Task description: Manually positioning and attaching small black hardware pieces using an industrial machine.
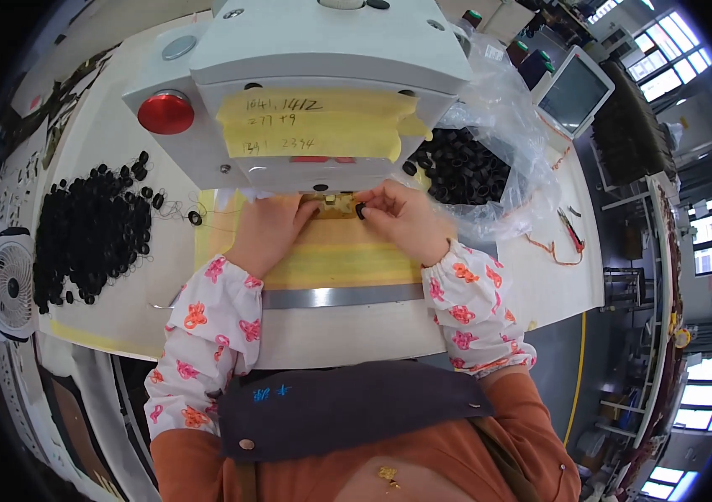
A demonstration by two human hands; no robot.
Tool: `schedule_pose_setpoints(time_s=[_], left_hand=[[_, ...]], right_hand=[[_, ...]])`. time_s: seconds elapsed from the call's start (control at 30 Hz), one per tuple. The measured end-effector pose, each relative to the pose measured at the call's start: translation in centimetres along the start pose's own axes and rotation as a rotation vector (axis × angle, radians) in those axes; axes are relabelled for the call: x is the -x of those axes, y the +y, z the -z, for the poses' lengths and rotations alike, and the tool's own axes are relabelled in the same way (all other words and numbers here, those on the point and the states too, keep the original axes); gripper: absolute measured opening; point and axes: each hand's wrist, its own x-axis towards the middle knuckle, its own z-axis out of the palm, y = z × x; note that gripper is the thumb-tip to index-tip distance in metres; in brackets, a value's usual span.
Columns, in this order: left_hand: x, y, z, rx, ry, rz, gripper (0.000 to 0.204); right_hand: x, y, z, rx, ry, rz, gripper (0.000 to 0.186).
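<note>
The right hand pinches a small black ring, long axis roughly twelve-to-six, just beside the brass-coloured fixture at four o'clock; the left hand curls at nine, any hold hidden

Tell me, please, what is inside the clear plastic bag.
A heap of small black rings shows in the opening of the clear plastic bag; whatever lies beneath the top layer is covered.

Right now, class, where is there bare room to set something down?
Bare: the tabletop strip between the curved grey edge and the apron; and the right front corner, nearer than the red-handled pliers. Crowded: left, under the black pile; right rear, under the clear bag; and beneath the white machine, where the left hand and right hand work.
</note>
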Motion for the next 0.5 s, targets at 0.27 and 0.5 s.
schedule_pose_setpoints(time_s=[0.27,0.5], left_hand=[[-0.2,0.2,0.2,-0.062,0.233,-0.147,0.013],[-1.2,0.8,-0.6,0.430,0.082,0.145,0.018]], right_hand=[[0.0,0.0,-1.7,0.417,0.090,0.228,0.019],[-0.9,0.7,-0.6,0.419,0.145,0.222,0.017]])
